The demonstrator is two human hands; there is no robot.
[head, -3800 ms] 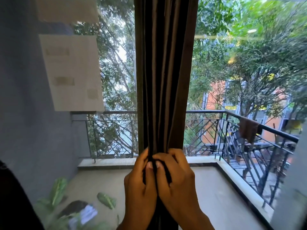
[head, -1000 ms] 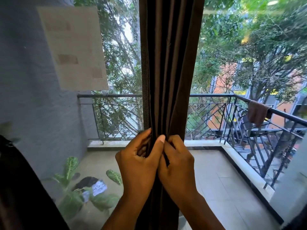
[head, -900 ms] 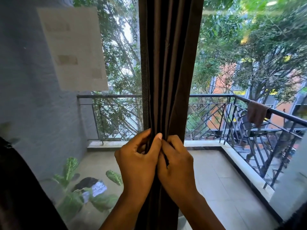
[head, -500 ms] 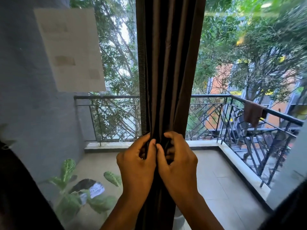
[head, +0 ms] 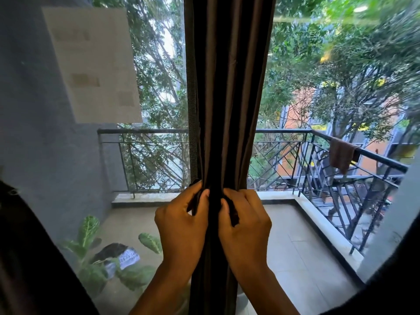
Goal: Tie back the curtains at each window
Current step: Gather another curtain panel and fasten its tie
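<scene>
A dark brown curtain (head: 227,87) hangs gathered into a narrow column in the middle of the window. My left hand (head: 181,226) and my right hand (head: 245,223) are side by side against it at waist height. Each hand pinches a dark strip of a tie-back (head: 233,212) between thumb and fingers, one strip on each side of the bunched folds. My right hand's strip end sticks out below its thumb. The part of the tie behind the curtain is hidden.
Behind the glass lie a tiled balcony with a black metal railing (head: 341,142), a brown cloth (head: 341,153) draped over it, and a leafy potted plant (head: 91,253) at lower left. A pale paper sheet (head: 95,64) is stuck on the glass at upper left. Dark curtain edges frame both lower corners.
My hands have drawn slightly apart on the curtain; the thumbs that overlapped a second ago now each pinch a separate strip of the tie. The view shifted a little.
</scene>
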